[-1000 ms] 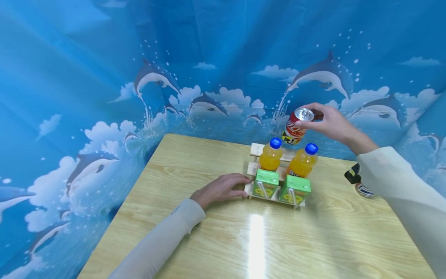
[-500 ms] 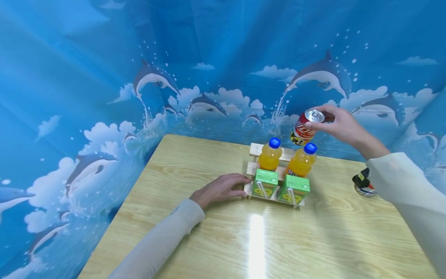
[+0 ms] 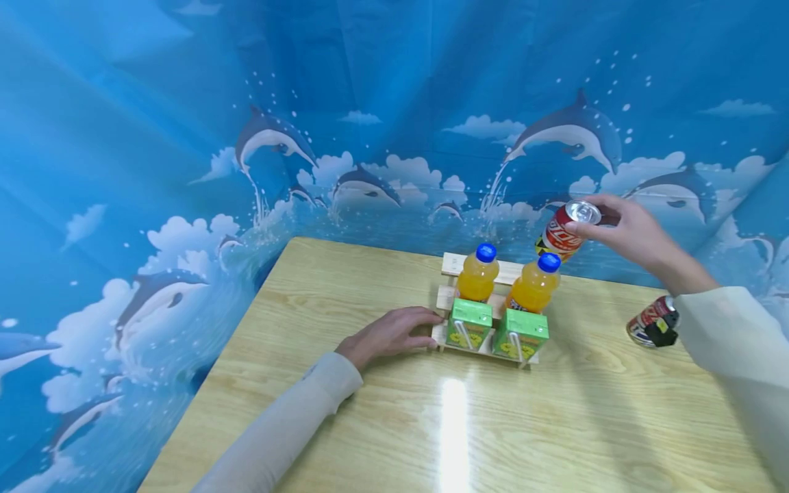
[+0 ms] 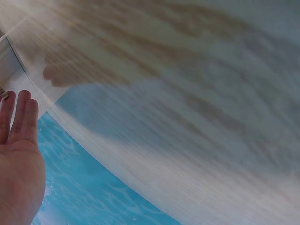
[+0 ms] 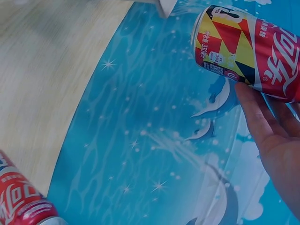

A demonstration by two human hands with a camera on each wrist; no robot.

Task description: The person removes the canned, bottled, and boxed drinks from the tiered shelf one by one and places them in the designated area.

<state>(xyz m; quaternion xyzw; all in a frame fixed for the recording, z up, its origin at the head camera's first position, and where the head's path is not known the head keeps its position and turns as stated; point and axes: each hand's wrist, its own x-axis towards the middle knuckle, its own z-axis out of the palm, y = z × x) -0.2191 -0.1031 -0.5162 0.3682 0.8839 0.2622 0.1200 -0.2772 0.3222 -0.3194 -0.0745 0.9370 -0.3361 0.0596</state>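
I record the right hand (image 3: 644, 236) gripping a red soda can (image 3: 561, 234) near the table's (image 3: 370, 274) far edge, clearance unclear; the left hand (image 3: 390, 331), fingers relaxed, touches the wooden rack's (image 3: 455, 263) left end.

Two hands: one left hand (image 3: 390, 334) and one right hand (image 3: 635, 233). One red drink can (image 3: 557, 235) and a second red drink can (image 3: 647, 319), two altogether. One orange-drink bottle (image 3: 477, 279) and another orange-drink bottle (image 3: 531, 290), two, with two blue caps (image 3: 486, 253). One green juice carton (image 3: 471, 313) and another green juice carton (image 3: 524, 323), two, with two white straws (image 3: 464, 335). One wooden rack (image 3: 455, 263). One wood-grain table (image 3: 345, 431). At least eight printed dolphins (image 3: 570, 137); some are too small or cut off to count.
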